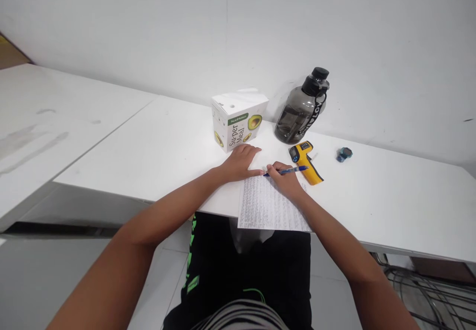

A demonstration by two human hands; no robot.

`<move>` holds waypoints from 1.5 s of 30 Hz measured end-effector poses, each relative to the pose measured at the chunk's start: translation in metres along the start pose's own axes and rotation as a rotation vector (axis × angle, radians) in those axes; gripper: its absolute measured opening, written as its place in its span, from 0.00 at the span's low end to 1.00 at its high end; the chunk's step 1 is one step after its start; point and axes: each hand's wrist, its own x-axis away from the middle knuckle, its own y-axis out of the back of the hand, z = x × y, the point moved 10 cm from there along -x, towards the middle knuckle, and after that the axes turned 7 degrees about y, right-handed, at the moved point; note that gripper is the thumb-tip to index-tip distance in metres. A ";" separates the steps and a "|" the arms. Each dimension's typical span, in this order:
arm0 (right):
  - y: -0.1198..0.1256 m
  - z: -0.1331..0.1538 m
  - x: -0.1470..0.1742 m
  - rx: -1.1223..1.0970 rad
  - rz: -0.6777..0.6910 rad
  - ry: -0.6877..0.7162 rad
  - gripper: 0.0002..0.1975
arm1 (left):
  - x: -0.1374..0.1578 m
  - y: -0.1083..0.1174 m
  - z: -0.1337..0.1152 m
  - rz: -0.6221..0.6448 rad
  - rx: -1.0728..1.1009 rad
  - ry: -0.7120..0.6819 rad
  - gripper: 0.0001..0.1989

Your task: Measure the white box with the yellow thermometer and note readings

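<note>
A blue pen (294, 170) is gripped in my right hand (285, 179), its tip pointing left toward the top part of a sheet of paper (273, 208). Dense rows of handwriting cover the sheet, whose lower edge hangs past the table's front edge. My left hand (241, 164) lies flat with fingers spread at the paper's upper left, thumb reaching toward the pen tip. Just behind it stands a white box (240, 117) printed with avocados and "Su-per Meal". A yellow and black infrared thermometer (308, 162) lies right beside my right hand.
A dark translucent water bottle (302, 109) with a black cap stands near the wall, behind the thermometer. Farther right on the white table (390, 196) rests a small blue-green wristwatch-like item (344, 154). A metal wire rack (427, 285) sits below the table at lower right.
</note>
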 end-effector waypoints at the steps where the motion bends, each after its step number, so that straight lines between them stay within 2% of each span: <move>1: 0.000 0.000 0.000 -0.002 0.000 -0.001 0.19 | 0.000 0.000 0.000 0.001 -0.003 0.002 0.37; 16: 0.000 -0.002 0.000 0.009 0.003 -0.021 0.19 | 0.001 0.001 -0.003 -0.016 -0.013 -0.020 0.34; 26: 0.006 0.001 0.002 0.049 -0.063 -0.019 0.19 | 0.001 0.002 -0.004 -0.018 -0.010 -0.034 0.33; 32: 0.002 0.001 0.002 0.040 -0.002 -0.016 0.19 | 0.002 0.003 -0.006 -0.016 -0.006 -0.040 0.34; 45: 0.007 0.000 0.002 0.044 -0.056 -0.011 0.19 | 0.002 0.003 -0.005 -0.020 -0.003 -0.051 0.33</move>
